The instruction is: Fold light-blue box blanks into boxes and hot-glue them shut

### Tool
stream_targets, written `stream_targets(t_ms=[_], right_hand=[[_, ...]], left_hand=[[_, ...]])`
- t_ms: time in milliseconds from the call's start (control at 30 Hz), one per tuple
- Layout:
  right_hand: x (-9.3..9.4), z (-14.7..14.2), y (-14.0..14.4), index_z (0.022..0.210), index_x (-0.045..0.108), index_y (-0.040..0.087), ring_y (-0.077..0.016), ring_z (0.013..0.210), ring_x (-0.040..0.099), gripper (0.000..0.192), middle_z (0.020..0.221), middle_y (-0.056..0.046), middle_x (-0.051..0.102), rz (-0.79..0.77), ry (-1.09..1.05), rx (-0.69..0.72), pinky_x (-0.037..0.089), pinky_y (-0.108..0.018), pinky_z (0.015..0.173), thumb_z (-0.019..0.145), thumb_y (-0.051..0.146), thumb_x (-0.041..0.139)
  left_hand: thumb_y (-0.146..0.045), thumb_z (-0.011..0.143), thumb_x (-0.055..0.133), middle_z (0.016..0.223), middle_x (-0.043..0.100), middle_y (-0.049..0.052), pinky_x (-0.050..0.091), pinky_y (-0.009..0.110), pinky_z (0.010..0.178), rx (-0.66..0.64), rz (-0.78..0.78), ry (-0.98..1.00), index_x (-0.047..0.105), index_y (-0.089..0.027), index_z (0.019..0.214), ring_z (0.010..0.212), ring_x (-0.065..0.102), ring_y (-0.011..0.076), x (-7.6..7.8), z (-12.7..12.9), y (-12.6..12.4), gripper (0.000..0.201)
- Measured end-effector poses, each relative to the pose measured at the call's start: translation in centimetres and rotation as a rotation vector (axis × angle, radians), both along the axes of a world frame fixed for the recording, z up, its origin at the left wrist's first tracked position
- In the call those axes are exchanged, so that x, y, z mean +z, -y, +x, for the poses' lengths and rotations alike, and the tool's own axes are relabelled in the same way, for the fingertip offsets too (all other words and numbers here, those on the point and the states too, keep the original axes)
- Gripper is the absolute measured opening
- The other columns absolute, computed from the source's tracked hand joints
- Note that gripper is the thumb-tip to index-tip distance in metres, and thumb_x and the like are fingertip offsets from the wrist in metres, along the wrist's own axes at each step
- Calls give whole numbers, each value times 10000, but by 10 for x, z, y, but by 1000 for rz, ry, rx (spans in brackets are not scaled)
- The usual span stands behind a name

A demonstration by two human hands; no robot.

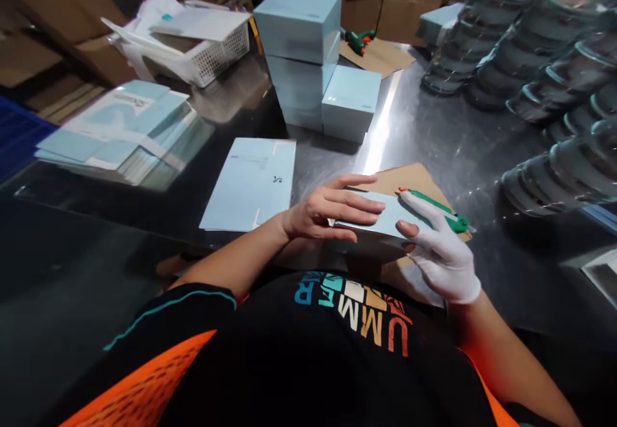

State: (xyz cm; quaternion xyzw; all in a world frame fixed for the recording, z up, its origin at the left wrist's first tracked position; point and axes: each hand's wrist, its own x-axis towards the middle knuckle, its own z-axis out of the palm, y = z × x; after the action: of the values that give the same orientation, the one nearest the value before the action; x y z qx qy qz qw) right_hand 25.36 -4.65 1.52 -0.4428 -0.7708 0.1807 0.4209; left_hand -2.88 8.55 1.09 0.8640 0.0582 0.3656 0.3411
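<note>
My left hand (pixel 328 211), bare, lies flat with fingers stretched on a folded light-blue carton blank (pixel 385 221) at the table's near edge. My right hand (pixel 436 247), in a white glove, grips the blank's right end from the side. A green glue gun (pixel 441 211) lies just beyond the gloved fingers, on a brown cardboard sheet (pixel 409 179) under the blank. Another flat blue blank (pixel 253 182) lies to the left of my left hand.
Several assembled blue boxes (pixel 308 54) are stacked at the table's centre back. A pile of flat blanks (pixel 120 131) sits far left, a white basket (pixel 212 51) behind it. Rows of stacked clear lids (pixel 544 60) fill the right. A second glue gun (pixel 360 40) lies on cardboard at the back.
</note>
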Motion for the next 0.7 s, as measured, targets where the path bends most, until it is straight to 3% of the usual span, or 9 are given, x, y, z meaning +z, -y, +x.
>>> stream_targets(t_ms=[100,233,300,400,433,500,567,633,700], right_hand=[[4,-2,-5,1337,788,412,-321,1491,641,413,1620,-30,660,87,29,55,526,-643,1238,1007,187,684],[-2,-2,-8,1380,760,447,-281,1429,680,500,1508,-17,738,144,-26,99,540,-579,1233,1005,129,668],[-13,-1,-8,1393,751,404,-298,1470,654,458,1602,-46,669,98,-79,40,538,-567,1238,986,196,725],[-34,-4,-10,1457,689,288,-369,1416,690,731,1633,-160,623,-135,-186,-165,630,-511,1117,767,339,926],[-38,-7,-13,1426,690,248,-379,1311,745,785,1516,-185,702,-251,-234,-210,669,-488,1027,695,364,954],[-39,-13,-23,1254,723,209,-344,1002,807,648,1138,-146,822,-479,-377,-246,694,-441,814,676,418,930],[-29,-17,-44,1046,714,208,-259,732,734,451,835,-59,765,-603,-547,-284,634,-369,632,716,469,876],[-12,-20,-80,1000,671,220,-193,651,649,432,773,-9,706,-586,-665,-356,566,-302,562,714,485,858],[8,-20,-129,1136,628,229,-170,702,650,535,888,-8,724,-499,-707,-411,561,-269,577,730,505,843]], left_hand=[[-505,1013,731,1293,854,84,557,604,1223,-49,56,-8,873,-347,1180,1454,677,336,-1,-2,-1,270],[-415,1071,678,1319,846,93,582,562,1207,-25,125,45,854,-316,1243,1452,681,316,-4,-2,4,265],[-411,1083,666,1319,844,112,594,568,1195,-17,153,45,840,-300,1274,1472,668,323,-7,-2,5,281],[-483,1068,685,1352,826,140,544,633,1241,35,201,78,791,-315,1372,1555,592,345,-13,-7,-2,363],[-527,1054,697,1405,801,152,506,654,1270,89,207,94,754,-321,1434,1597,544,354,-15,-12,-7,436],[-663,1006,706,1542,714,182,427,676,1320,246,185,95,661,-314,1551,1655,456,376,-17,-33,-19,649],[-785,978,649,1624,636,209,397,667,1334,475,110,6,628,-269,1579,1643,461,402,-19,-66,-35,792],[-802,991,581,1606,634,238,420,664,1309,769,9,-191,674,-201,1513,1562,545,433,-23,-108,-49,802],[-778,953,600,1537,661,287,473,689,1238,1065,-100,-501,683,-127,1480,1469,605,502,-30,-151,-59,841]])
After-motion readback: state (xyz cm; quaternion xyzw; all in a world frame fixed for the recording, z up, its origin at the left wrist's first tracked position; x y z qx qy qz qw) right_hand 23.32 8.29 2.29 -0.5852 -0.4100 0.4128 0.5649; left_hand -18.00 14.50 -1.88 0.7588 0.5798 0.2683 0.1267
